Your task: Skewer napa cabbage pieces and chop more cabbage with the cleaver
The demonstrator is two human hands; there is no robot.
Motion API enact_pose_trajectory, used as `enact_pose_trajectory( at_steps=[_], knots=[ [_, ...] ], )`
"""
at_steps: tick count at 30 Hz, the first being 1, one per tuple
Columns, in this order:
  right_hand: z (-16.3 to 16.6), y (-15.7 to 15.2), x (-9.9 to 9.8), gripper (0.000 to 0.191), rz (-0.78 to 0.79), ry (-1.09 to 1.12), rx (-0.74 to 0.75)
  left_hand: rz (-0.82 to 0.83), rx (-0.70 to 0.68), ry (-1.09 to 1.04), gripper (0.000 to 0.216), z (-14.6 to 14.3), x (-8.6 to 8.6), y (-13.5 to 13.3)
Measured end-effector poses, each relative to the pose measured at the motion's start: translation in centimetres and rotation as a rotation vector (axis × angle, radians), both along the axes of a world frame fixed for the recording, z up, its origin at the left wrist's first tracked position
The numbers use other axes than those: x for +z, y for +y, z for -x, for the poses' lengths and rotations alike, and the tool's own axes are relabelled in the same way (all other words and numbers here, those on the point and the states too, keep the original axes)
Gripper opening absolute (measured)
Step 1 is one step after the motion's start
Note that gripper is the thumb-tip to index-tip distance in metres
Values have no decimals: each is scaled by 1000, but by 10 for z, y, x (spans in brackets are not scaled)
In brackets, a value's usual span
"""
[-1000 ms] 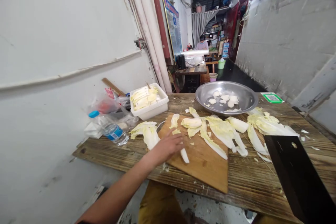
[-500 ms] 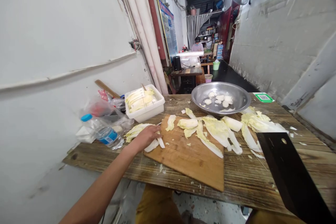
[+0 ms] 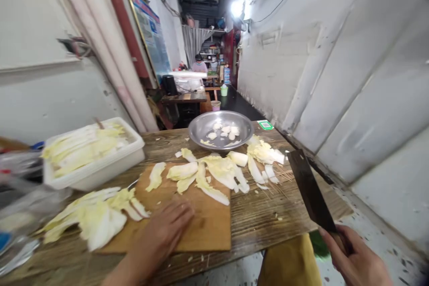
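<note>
My left hand (image 3: 166, 230) lies flat and open on the near edge of the wooden cutting board (image 3: 208, 228), beside a pile of cabbage leaves (image 3: 94, 214) at the board's left end. My right hand (image 3: 351, 257) is low at the right, off the table's corner, closed round the handle of a dark cleaver (image 3: 310, 190) whose blade points up and away. More cut cabbage pieces (image 3: 208, 174) lie across the far part of the board and the table.
A steel bowl (image 3: 201, 132) with a few white cabbage chunks stands at the table's far side. A white tub (image 3: 100, 167) of cabbage strips sits at the left, with plastic bags and a bottle near it. A person sits far down the corridor (image 3: 200, 65).
The view has swung right and closer. My left hand slid from the leaf pile to the board's near edge, leaving leaves at the left. The cleaver moved right, and my right hand now shows.
</note>
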State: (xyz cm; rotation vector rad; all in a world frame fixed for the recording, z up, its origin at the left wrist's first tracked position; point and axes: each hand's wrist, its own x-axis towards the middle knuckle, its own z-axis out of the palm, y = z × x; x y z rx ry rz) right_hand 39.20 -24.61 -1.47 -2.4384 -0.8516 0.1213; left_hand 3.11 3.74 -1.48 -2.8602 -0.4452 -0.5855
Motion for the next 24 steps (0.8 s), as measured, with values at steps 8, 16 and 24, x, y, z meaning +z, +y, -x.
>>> enact_pose_trajectory(
  at_steps=[8, 16, 24],
  knots=[
    [-69, 53, 25, 42, 152, -188, 6, 0, -8, -319, 26, -16, -32, -12],
    [-148, 145, -12, 31, 295, -307, 56, 35, 57, -373, 23, -16, -46, -9],
    [-182, 211, -18, 33, 317, -342, 187, -13, 59, -344, 23, -16, -47, -6]
  ],
)
